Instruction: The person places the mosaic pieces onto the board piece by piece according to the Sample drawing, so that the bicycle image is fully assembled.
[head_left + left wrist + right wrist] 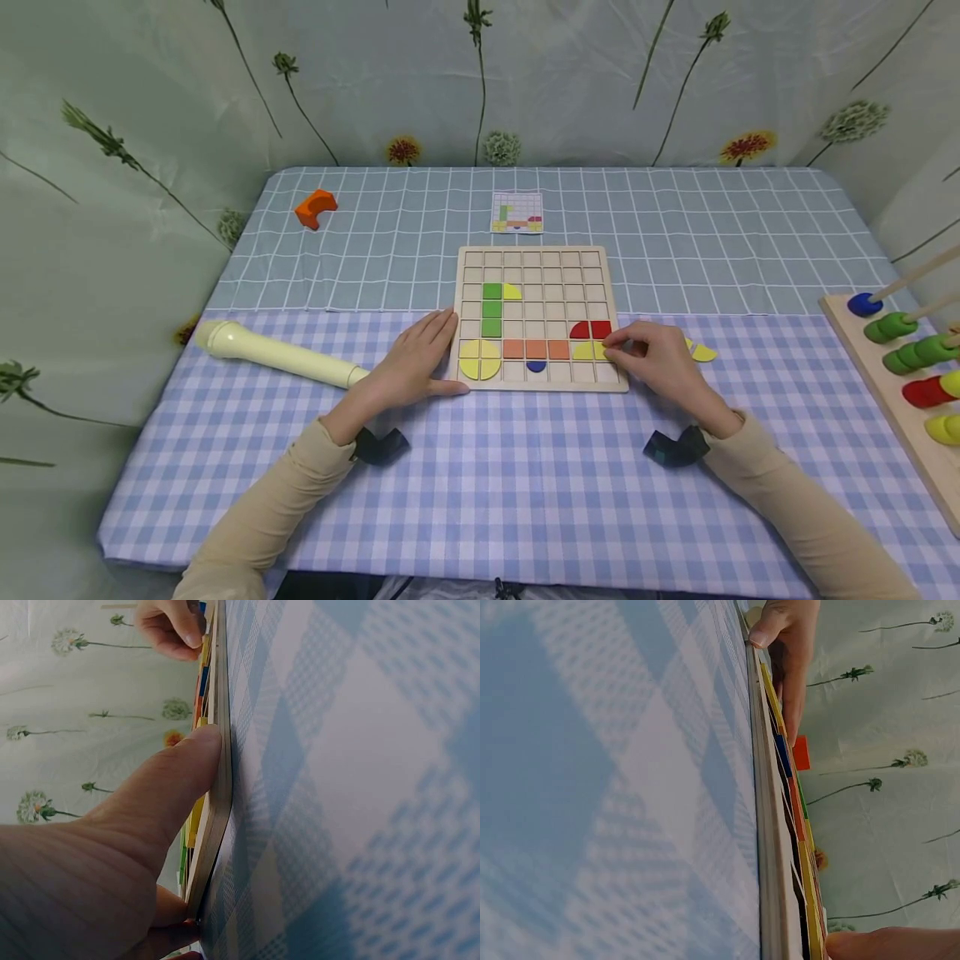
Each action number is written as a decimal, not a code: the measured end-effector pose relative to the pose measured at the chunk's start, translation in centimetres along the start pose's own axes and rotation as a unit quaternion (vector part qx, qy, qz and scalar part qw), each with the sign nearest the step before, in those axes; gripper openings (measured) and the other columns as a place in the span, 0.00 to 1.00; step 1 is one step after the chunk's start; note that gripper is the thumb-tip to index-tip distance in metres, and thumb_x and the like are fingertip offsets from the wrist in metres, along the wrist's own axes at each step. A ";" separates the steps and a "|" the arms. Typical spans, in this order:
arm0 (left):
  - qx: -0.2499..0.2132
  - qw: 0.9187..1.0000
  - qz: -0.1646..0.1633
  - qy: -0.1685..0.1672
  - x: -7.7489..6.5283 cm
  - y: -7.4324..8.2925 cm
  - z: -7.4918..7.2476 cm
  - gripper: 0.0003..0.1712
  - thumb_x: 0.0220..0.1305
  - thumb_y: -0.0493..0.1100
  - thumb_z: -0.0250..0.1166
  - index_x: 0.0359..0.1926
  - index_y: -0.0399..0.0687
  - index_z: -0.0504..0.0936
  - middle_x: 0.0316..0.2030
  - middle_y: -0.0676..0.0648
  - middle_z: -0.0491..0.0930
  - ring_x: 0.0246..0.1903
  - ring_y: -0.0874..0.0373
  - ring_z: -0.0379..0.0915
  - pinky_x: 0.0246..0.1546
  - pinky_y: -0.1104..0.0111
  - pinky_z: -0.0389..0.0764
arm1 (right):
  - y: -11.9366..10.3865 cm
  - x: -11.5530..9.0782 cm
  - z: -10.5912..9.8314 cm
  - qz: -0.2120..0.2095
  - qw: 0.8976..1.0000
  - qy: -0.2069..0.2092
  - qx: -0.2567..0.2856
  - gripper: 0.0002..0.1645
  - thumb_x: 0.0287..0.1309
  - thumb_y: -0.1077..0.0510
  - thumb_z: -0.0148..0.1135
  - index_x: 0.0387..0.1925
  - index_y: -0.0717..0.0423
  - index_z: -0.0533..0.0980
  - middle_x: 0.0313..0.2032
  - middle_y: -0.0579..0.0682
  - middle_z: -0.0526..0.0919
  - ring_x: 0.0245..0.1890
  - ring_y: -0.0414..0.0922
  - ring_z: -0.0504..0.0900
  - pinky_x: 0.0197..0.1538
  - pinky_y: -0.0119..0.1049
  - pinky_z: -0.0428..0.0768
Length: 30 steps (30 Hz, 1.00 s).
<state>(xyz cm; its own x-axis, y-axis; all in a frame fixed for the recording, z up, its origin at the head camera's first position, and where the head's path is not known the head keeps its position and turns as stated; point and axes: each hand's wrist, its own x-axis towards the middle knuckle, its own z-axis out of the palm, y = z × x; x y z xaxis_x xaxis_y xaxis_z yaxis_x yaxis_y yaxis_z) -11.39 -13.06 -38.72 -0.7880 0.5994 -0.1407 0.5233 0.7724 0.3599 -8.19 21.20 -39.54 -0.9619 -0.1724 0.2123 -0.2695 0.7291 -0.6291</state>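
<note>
A wooden grid board [540, 387] lies on the checked cloth. My left hand [412, 358] rests at its left side, thumb [191, 761] on the near corner and fingers extended along the edge. At the right side, my right hand [658, 360] pinches a yellow piece [599, 351] in the grid between thumb and forefinger; the fingertips partly cover it. Red pieces [601, 330] sit just above. Also on the board are green squares [492, 308], a yellow quarter circle [512, 292], orange squares [536, 349], a blue half circle [536, 366] and a yellow circle of quarters [480, 359].
Loose yellow pieces [702, 352] lie behind the right hand. A small pattern card [517, 202] is beyond the board. To the left lie a pale yellow stick [277, 352] and an orange block [316, 207]. A wooden base with pegs and coloured beads [885, 387] stands far right.
</note>
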 end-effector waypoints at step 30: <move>0.001 1.000 -0.001 0.001 -0.1 0.0 0.1 0.59 0.54 0.62 0.66 0.72 0.33 0.45 0.73 0.36 0.46 0.72 0.40 0.42 0.69 0.45 0.53 | 2.9 -1.1 -5.7 0.022 0.993 0.064 -0.099 0.07 0.46 0.66 0.68 0.32 0.65 0.84 0.26 0.59 0.84 0.18 0.29 0.61 0.20 0.24 0.60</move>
<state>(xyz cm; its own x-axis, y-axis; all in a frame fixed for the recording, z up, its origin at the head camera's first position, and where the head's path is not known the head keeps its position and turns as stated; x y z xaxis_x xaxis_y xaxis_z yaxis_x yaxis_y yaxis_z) -11.30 -13.03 -38.77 -0.7900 0.5971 -0.1394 0.5222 0.7743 0.3574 -7.61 27.29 -37.30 -0.9552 -0.0605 0.2896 -0.2004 0.8525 -0.4828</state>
